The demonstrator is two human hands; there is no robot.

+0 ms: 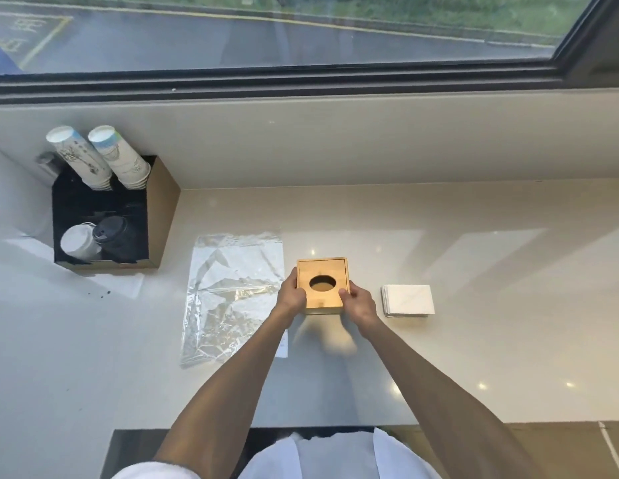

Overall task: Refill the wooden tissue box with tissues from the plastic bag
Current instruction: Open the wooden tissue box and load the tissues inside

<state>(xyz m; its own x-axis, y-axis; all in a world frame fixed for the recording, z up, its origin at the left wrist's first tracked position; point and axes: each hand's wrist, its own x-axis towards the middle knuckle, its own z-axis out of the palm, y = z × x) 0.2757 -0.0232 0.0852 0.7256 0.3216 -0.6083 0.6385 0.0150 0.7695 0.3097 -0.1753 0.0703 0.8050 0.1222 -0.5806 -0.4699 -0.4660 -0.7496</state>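
- Head view: we held the square bamboo-coloured wooden tissue box with both hands, left hand and right hand each closed on a side, on the pale glossy counter.
- Flattened clear plastic bag lay just left; white folded tissue stack sat near, to the right.
- We judged the step as opening the box; next, load the stack.

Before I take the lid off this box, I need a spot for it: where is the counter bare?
Bare counter lies right of the tissue stack and behind the wooden tissue box, up to the window ledge. The near edge, below the plastic bag, is free too. It is crowded on the left by the cup holder.
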